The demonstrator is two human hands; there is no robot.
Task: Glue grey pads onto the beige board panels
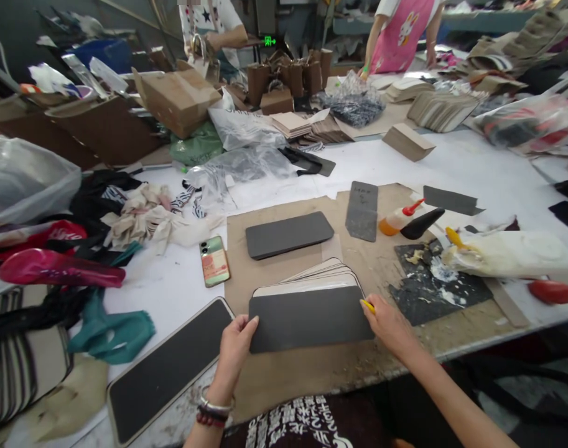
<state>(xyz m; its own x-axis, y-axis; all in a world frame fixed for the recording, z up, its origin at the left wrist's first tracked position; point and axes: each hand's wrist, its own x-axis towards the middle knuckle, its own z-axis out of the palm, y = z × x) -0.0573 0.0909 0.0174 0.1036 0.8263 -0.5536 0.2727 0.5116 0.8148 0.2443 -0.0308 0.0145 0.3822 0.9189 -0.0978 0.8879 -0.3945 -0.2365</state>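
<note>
A flat dark grey panel with squared edges is held level between both hands, over the brown cardboard. My left hand pinches its left end, thumb on top. My right hand is closed at the right end, and a small yellow tool pokes out of its fingers; the rest of that tool is hidden. Just behind the panel lies a fanned stack of pale, dark-edged pieces. Farther back rests a stack of dark grey panels. To the left of my left hand is a black panel with a beige rim.
A phone lies left of the cardboard sheet. On the right are an orange glue bottle, a white container and a glue-smeared black board. Fabric scraps crowd the left. Two people stand across the table.
</note>
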